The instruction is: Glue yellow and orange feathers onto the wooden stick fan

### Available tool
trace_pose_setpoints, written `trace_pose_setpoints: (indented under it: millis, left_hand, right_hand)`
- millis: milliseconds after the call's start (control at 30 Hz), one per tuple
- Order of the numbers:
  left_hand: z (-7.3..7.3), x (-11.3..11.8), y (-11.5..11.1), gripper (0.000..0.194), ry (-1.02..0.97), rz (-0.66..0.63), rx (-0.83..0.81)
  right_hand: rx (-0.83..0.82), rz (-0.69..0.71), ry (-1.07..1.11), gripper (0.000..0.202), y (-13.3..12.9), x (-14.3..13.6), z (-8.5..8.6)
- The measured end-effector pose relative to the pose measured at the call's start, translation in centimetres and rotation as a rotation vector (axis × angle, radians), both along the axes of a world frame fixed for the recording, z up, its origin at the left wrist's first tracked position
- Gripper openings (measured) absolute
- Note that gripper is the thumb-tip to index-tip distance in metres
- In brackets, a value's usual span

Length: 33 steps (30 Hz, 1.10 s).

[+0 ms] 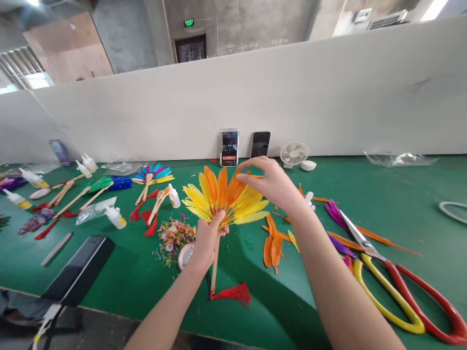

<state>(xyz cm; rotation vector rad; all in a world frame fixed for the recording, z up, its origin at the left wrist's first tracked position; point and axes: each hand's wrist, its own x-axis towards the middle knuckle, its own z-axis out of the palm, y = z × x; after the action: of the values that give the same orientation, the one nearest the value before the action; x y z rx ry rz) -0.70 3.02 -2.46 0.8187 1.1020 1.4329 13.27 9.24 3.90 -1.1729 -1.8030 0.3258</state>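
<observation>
My left hand is closed round the wooden handle of a feather fan, just below where the feathers meet. Yellow feathers spread at both sides of the fan, with orange ones at its top. A red tassel hangs from the handle's lower end onto the table. At the fan's upper right, my right hand pinches an orange feather between thumb and fingers. Its quill end is hidden among the others. Loose orange feathers lie on the table below my right wrist.
Large scissors with red and yellow handles lie at right, near purple feathers. Feather scraps, a glue bottle and a black box are at left. Phones and a small fan stand along the white partition.
</observation>
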Motion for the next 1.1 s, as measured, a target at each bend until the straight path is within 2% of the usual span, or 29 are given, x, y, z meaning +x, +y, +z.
trace_pose_setpoints:
  millis: [267,533,667,833,1100]
  left_hand:
    - [0.1,0.1,0.0,0.02,0.001,-0.033,0.006]
    - [-0.3,0.1,0.3,0.018,0.064,-0.033,0.006]
    - [-0.4,0.1,0.4,0.018,0.054,-0.032,0.015]
    - [-0.6,0.1,0.5,0.019,0.061,-0.041,0.021]
    - [-0.7,0.0,0.5,0.02,0.078,-0.031,0.017]
  right_hand:
    - [-0.021,0.013,-0.053,0.007,0.3,-0.6,-0.2]
    - [0.072,-0.041,-0.107,0.002,0.3,-1.1,-0.5]
    - [0.042,-0.05,-0.131,0.0,0.3,-1.1,-0.6]
    - [-0.005,-0.032,-0.109,0.009,0.3,-1.0,-0.3]
    - [-0.069,0.004,-0.131,0.003,0.0,-1.2,-0.1]
